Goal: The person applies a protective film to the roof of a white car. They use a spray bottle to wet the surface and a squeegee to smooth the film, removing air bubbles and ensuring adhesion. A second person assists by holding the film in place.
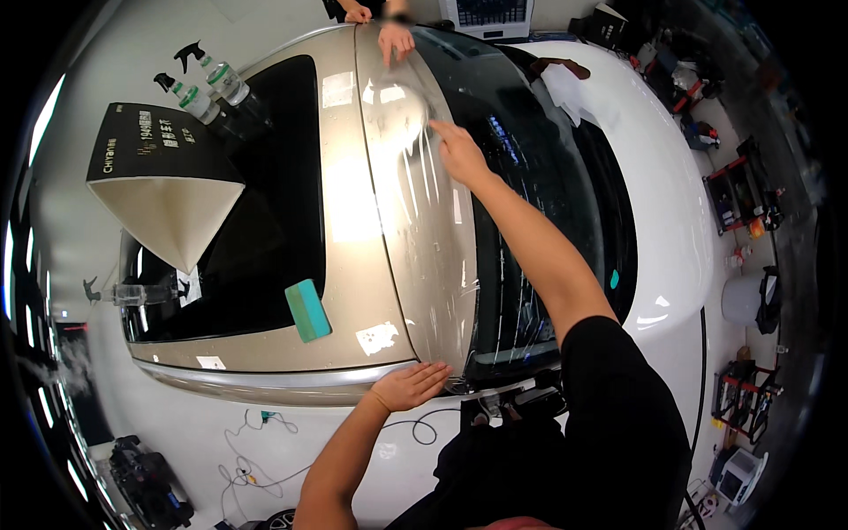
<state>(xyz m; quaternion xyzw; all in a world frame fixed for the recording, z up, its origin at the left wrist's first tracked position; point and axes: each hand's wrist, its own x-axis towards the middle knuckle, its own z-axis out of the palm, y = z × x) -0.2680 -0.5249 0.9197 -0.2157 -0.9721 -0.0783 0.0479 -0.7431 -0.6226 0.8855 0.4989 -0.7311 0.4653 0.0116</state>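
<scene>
- On the front strip of the gold car roof (349, 256), a glossy, creased film (428, 234) lies across the surface, its long creases running between the two sides of the roof.
- Left hand (412, 386): flat, fingers extended and close together, palm down at the near side edge of the roof. The film begins just beyond its fingertips.
- Right hand (461, 155): arm outstretched, fingers bent forward, fingertips at the film's edge beside the dark windshield (499, 110). Whether they pinch the film or only press it cannot be told.
- Film position: ahead of the left hand and to the left of the right hand.
- Co-worker's hand (396, 41): at the far end of the film, fingers pointing down onto it.
- Teal-and-green block (307, 311): on the roof, left of the left hand, well apart from it.
- Black box (163, 146) and two upright spray bottles (196, 103): on the dark glass panel (278, 199), well apart from both hands.
</scene>
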